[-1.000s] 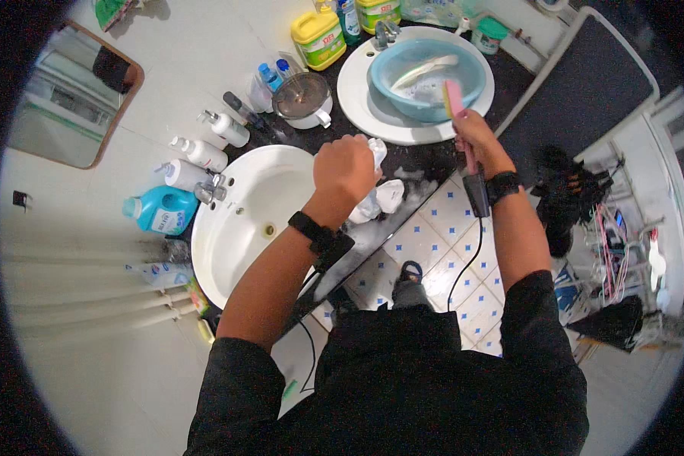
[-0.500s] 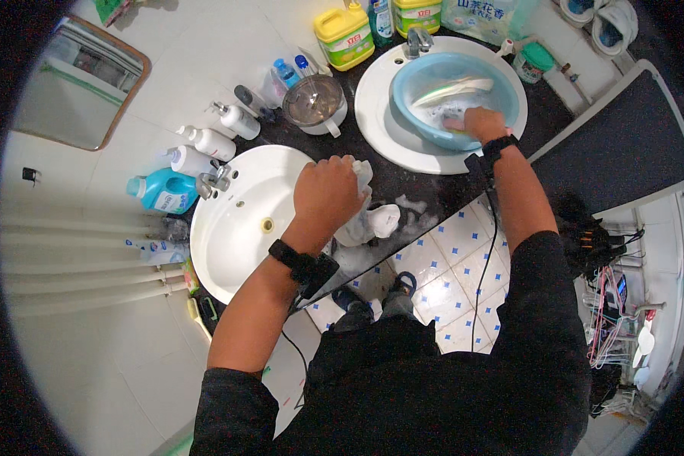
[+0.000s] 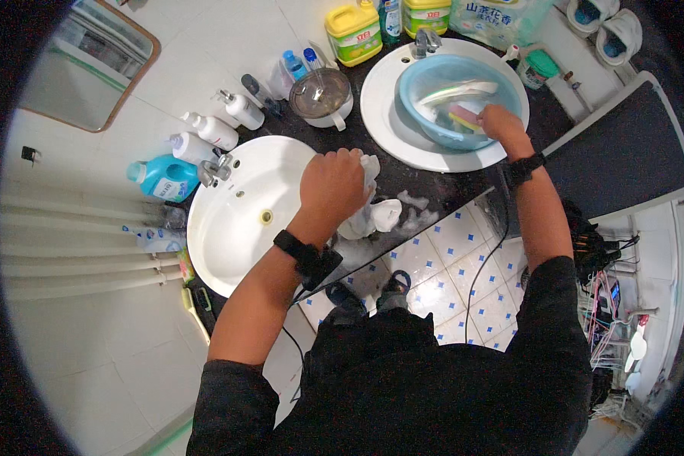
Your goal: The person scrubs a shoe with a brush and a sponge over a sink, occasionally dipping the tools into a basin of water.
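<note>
My left hand (image 3: 333, 186) is closed on a wet white shoe (image 3: 386, 216), pressing it on the dark counter beside the left sink; the hand hides much of it. My right hand (image 3: 503, 125) reaches over the light-blue basin (image 3: 409, 114) and grips a small pink-and-yellow scrubber (image 3: 466, 118); whether it is a sponge or a brush I cannot tell. Inside the basin, a long white item with a green edge (image 3: 460, 93) lies in sudsy water, shaped like a shoe on its side. Foam (image 3: 416, 216) is smeared on the counter near the held shoe.
The left sink (image 3: 220, 266) has pump bottles (image 3: 243, 112) and a blue detergent bottle (image 3: 163, 178) behind it. A lidded pot (image 3: 321, 97) stands between the sinks. The basin rests in the right sink (image 3: 380, 133). White shoes (image 3: 614, 38) are at far right; a cable (image 3: 482, 281) hangs from my right wrist.
My right hand has lifted from the water toward the basin's right rim, bringing the pink-and-yellow scrubber into clearer sight. My left hand keeps its hold on the shoe. The view has shifted slightly.
</note>
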Action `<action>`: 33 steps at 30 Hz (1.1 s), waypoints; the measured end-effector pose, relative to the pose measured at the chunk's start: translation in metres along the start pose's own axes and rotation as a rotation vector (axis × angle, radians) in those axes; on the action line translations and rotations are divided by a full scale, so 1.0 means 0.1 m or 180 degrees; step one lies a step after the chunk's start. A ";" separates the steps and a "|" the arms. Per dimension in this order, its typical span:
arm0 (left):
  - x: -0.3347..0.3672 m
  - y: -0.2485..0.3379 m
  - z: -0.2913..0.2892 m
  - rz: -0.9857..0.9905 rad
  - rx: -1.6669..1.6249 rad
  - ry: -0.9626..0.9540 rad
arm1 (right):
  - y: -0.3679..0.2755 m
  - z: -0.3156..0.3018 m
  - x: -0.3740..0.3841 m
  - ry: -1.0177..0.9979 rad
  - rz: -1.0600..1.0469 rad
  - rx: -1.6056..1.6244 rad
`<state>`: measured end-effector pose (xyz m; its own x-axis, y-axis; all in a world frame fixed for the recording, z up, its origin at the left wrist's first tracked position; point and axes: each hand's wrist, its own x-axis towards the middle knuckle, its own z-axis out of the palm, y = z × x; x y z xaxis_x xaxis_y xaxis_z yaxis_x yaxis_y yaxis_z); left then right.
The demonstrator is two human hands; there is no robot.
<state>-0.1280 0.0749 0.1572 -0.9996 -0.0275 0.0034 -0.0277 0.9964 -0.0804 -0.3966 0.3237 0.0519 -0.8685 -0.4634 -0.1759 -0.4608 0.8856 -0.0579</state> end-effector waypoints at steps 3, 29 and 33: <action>0.02 0.02 0.02 0.0098 -0.0189 -0.0038 | 0.02 -0.02 -0.19 0.0178 0.0006 0.0256; -0.64 -0.32 0.15 0.0820 -0.0393 0.0570 | -1.03 0.17 -1.44 0.1984 0.0996 0.0824; -0.62 -0.19 0.12 0.0880 -0.0326 0.0545 | -0.43 0.75 -1.17 0.0982 0.0694 0.0666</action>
<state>-0.0651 0.0564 0.1469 -0.9543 0.2501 0.1633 0.2533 0.9674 -0.0011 -0.2613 0.3423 0.0013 -0.9700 -0.2240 0.0942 -0.2410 0.9363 -0.2556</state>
